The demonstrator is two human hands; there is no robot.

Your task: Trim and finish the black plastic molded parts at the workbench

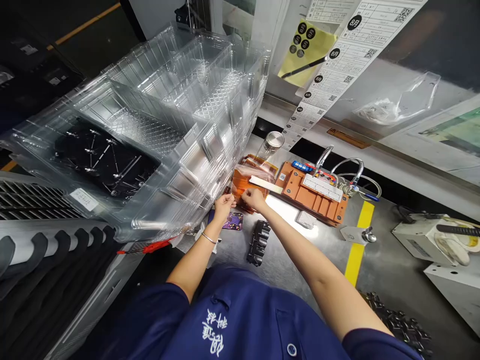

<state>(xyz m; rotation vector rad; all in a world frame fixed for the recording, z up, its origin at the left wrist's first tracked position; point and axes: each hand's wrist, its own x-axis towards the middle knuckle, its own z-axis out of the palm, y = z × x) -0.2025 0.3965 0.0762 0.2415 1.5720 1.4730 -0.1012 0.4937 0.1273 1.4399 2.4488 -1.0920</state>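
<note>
At the lower left edge of an amber film sheet (pixel 239 183), my left hand (pixel 224 206) is closed, thumb and fingertips pinched on the film's border. My right hand (pixel 255 199) is closed too, its curled fingers pinching the same sheet a little to the right. Whatever small piece may be between the fingertips is too small to make out. A pale strip (pixel 265 184) lies across the film just beyond my right hand. Below the hands, a black ribbed plastic part (pixel 258 243) lies on the metal bench, apart from both.
Stacked clear plastic trays (pixel 210 145) rise at the left, with black parts (pixel 107 160) in one compartment. An orange-brown fixture (pixel 315 196) with hoses stands right of the film. A lidded glass jar (pixel 270 145) is behind. A purple patterned card (pixel 233 221) lies near my left hand.
</note>
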